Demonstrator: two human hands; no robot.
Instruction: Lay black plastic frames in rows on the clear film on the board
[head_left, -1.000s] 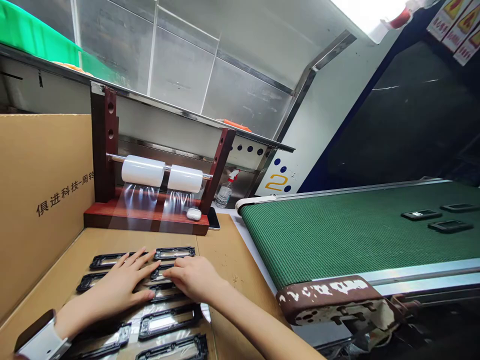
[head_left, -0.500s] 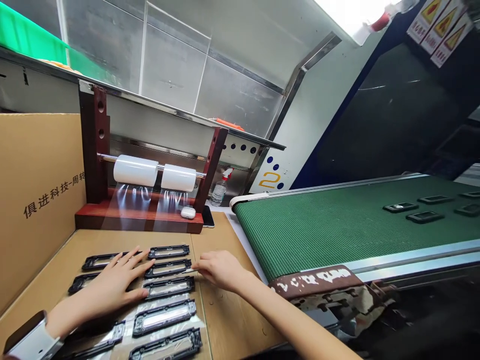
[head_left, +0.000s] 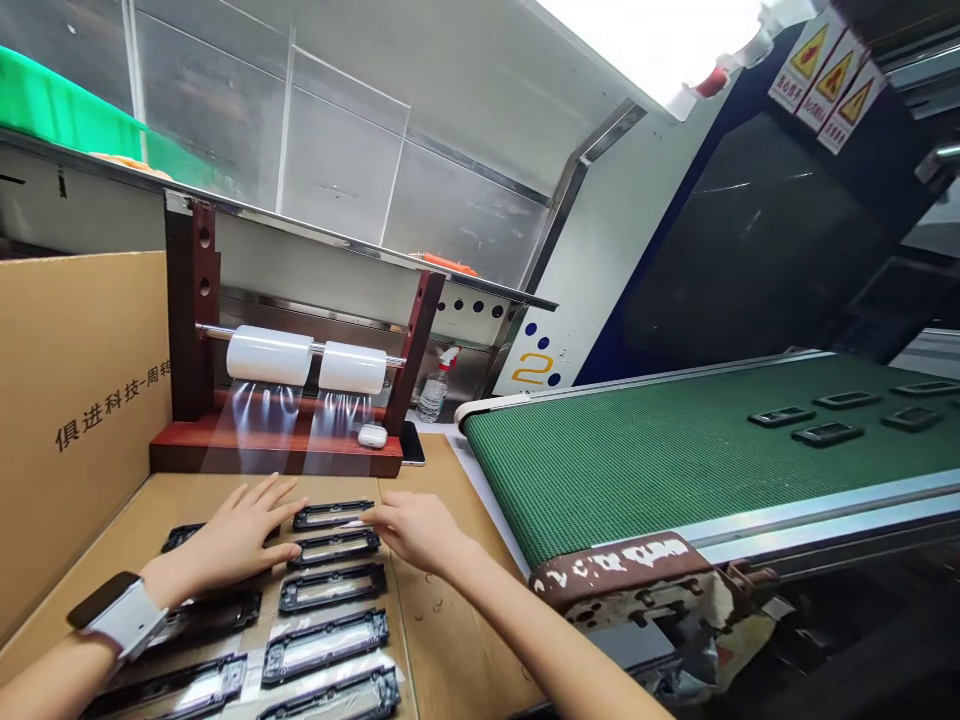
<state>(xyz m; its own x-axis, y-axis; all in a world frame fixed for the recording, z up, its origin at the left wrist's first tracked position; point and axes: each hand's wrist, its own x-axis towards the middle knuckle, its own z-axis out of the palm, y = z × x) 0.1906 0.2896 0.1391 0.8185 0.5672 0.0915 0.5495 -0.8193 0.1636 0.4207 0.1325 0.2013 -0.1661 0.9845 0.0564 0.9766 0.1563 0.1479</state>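
Observation:
My left hand is open, fingers spread and palm down over black plastic frames. Its fingertips are at the left ends of the upper frames in the right column. My right hand is closed in a pinch at the right end of the farthest black frame. Something thin and pale pokes out of that pinch, too small to name. Nearer me in the same column are several more black frames, lying on clear film. The left column, with another black frame, is partly hidden by my left hand and forearm.
Two film rolls hang on a dark red wooden stand behind the frames. An earbud case, a phone and a spray bottle are nearby. A green conveyor belt carrying dark parts runs at right; a cardboard box stands left.
Both hands have moved away from me along the right column, the right one from the second frame to the farthest. The camera view has shifted slightly.

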